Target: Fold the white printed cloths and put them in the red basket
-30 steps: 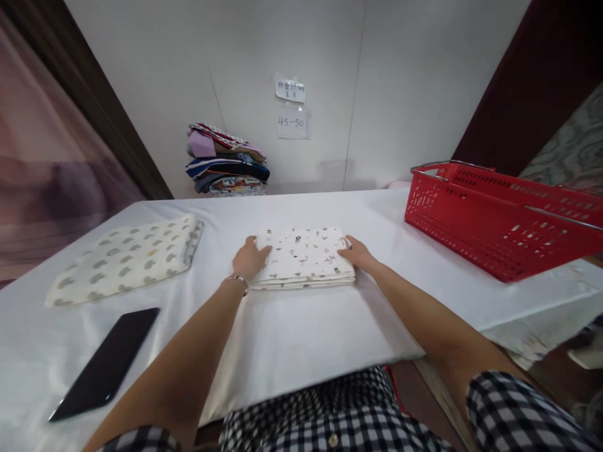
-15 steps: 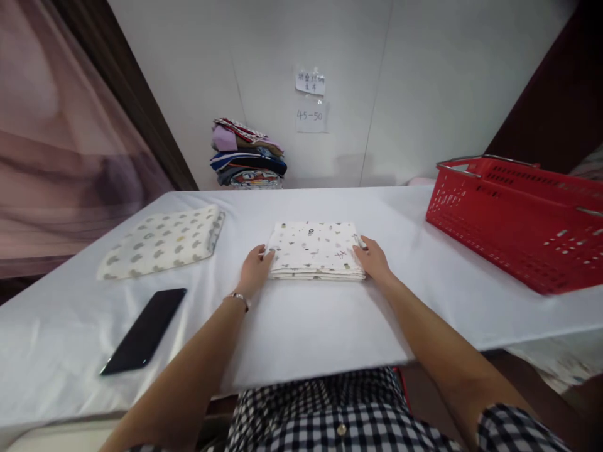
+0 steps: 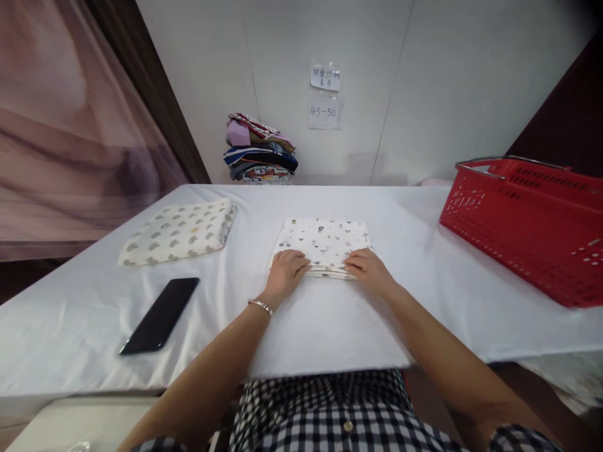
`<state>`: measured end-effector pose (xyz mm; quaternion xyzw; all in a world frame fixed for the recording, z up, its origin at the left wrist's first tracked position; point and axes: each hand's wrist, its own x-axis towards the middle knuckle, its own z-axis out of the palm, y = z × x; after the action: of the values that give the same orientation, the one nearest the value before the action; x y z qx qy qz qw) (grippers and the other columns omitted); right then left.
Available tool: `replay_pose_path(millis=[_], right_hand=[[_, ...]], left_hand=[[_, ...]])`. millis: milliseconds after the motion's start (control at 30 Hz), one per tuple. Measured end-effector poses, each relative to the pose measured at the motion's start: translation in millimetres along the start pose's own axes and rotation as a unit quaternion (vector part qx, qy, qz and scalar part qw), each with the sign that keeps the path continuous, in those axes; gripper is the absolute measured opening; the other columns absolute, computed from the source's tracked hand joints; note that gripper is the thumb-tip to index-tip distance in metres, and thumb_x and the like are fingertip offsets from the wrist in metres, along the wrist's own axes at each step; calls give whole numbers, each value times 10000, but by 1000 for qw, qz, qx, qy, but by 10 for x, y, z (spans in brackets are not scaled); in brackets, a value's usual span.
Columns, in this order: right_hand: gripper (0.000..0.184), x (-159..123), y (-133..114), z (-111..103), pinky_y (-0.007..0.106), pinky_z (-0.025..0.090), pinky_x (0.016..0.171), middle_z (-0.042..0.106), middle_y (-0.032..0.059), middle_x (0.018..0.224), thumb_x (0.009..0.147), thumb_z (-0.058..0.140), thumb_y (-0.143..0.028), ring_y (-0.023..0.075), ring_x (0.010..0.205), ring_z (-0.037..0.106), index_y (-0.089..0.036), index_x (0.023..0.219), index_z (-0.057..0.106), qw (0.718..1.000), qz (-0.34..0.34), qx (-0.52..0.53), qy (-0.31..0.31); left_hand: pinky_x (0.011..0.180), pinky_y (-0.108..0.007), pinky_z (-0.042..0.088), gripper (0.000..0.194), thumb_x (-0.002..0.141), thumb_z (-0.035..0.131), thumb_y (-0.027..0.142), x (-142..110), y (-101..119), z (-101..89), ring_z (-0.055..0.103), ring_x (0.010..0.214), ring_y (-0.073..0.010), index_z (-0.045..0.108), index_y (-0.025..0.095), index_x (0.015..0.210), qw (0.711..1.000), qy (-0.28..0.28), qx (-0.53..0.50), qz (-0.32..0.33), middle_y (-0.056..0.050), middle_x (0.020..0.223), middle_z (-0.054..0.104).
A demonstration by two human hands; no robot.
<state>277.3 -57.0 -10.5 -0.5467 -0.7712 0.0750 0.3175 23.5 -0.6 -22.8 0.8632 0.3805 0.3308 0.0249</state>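
A folded white cloth [image 3: 325, 240] with small printed figures lies flat in front of me, its stacked layers showing along the near edge. My left hand [image 3: 286, 271] pinches the near left corner, thumb and fingers closed on the layers. At the near right corner my right hand [image 3: 370, 269] grips the same cloth in the same way. Between the hands, the middle of the near edge stays visible. Farther left rests another folded cloth [image 3: 181, 231], cream with grey mushroom-like shapes, which neither hand touches.
A black phone [image 3: 161, 316] lies on the white-covered table [image 3: 330, 333] at the left. On the right stands a red plastic basket [image 3: 522, 232] with metal handles. A stack of folded clothes [image 3: 260, 150] sits against the back wall, near paper notes [image 3: 325, 113].
Both hands have moved from the cloth's left and right sides to its near corners and closed on them. The whole view has shifted slightly, moving the scene rightward.
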Motion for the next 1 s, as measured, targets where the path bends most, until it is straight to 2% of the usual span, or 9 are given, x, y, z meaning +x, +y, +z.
replay_pose_path(millis=[233, 400, 533, 733, 1000], right_hand=[[224, -1, -9, -12, 385, 420, 860, 640, 55, 1018, 878, 505, -334, 221, 981, 528, -264, 989, 687, 999, -27, -34, -28], [225, 9, -10, -3, 360, 402, 858, 639, 54, 993, 896, 491, -337, 210, 964, 527, -242, 975, 679, 996, -51, -55, -47], [255, 10, -22, 13, 349, 405, 832, 639, 52, 972, 921, 439, -333, 203, 934, 530, -232, 938, 672, 996, -41, -59, -44], [293, -13, -86, 21, 360, 419, 809, 633, 71, 956, 944, 363, -288, 211, 907, 534, -216, 886, 642, 997, -40, -67, 1], [299, -1, -87, 20, 369, 433, 773, 629, 70, 907, 938, 349, -281, 213, 861, 535, -224, 862, 633, 995, -33, -79, -42]], left_hand=[[906, -383, 411, 177, 835, 559, 312, 11, -6, -23, 554, 978, -195, 682, 246, 943, 998, -13, -51, -40, -42, 1019, 650], [876, -347, 422, 174, 852, 530, 312, 27, -6, -14, 556, 941, -182, 686, 236, 853, 996, -2, -71, -45, -35, 955, 648], [870, -350, 418, 206, 870, 492, 293, 48, 3, -28, 554, 927, -180, 677, 221, 818, 996, -14, -74, -43, -37, 941, 645], [864, -368, 419, 214, 883, 461, 283, 39, -3, -31, 550, 933, -190, 657, 212, 837, 997, -17, -68, -30, -50, 961, 640], [884, -386, 419, 174, 859, 524, 305, -12, -59, -13, 541, 996, -205, 608, 217, 984, 999, 13, -37, 9, -65, 1036, 623]])
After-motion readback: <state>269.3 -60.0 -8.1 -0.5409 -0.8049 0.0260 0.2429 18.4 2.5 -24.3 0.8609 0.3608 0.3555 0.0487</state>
